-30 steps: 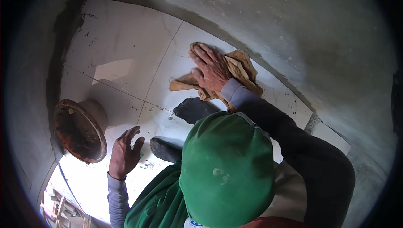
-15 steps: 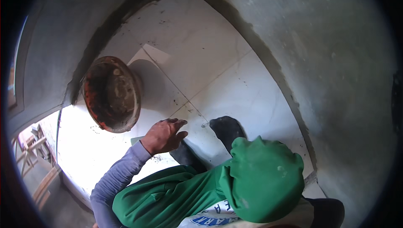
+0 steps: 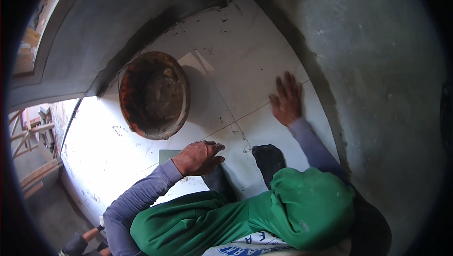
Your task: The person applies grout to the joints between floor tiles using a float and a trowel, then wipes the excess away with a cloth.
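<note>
From my feed I look down on someone crouched over a floor of large white ceramic tiles [image 3: 245, 62], the green hood [image 3: 309, 209] of the garment filling the lower frame. The right hand [image 3: 286, 99] lies flat, fingers spread wide, palm down on a tile just above a grout joint [image 3: 255, 110]; I judge it is pressed there to steady or seat that tile, since it holds nothing. The left hand [image 3: 198, 158] is loosely curled with the fingers bent under, knuckles up, hovering or resting over the tile near the joint; I cannot tell whether anything is held in it, though nothing shows.

The round, rust-stained mortar pan [image 3: 154, 94] stands on the tiles just up and to the left of the left hand, apart from it, probably kept within easy reach. Beside the left wrist a small grey-green flat piece [image 3: 166, 154] peeks out. A dark shoe toe [image 3: 268, 158] rests on the tile between the two arms. Grey unfinished cement wall [image 3: 377, 76] borders the tiles on the right, with a dark strip of wet mortar [image 3: 155, 34] along the far edge.
</note>
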A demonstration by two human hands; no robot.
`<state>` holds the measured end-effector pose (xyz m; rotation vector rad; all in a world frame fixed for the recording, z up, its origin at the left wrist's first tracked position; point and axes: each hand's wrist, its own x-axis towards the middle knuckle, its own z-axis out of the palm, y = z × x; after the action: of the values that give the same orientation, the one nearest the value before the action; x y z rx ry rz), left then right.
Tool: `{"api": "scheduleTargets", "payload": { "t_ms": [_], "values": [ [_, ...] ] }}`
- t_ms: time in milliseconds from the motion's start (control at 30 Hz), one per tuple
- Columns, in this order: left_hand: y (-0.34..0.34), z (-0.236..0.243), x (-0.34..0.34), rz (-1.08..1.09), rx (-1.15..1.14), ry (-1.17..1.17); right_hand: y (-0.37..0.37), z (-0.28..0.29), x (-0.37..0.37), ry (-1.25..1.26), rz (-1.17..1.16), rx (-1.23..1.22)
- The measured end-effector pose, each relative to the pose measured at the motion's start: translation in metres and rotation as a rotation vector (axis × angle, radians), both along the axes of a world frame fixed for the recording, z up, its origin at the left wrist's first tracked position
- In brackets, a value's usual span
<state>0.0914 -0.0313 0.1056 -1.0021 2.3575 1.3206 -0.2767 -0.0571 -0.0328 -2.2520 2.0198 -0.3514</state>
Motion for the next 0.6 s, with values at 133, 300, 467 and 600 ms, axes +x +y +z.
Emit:
{"api": "scheduleTargets", "payload": {
  "t_ms": [133, 300, 467, 600],
  "values": [
    [-0.024, 0.039, 0.018, 0.113, 0.144, 0.167, 0.002, 0.004, 0.12, -0.265, 0.488, 0.146],
    [-0.078, 0.116, 0.049, 0.695, 0.03, 0.214, 0.026, 0.059, 0.136, -0.816, 0.536, 0.644],
    [-0.058, 0.124, 0.163, 1.371, -0.48, 0.248, -0.062, 0.128, 0.129, -0.786, 0.536, 0.101],
    [0.025, 0.064, 0.197, 1.672, -0.527, 0.075, -0.134, 0.214, 0.17, -0.568, 0.85, -0.001]
  ]
}}
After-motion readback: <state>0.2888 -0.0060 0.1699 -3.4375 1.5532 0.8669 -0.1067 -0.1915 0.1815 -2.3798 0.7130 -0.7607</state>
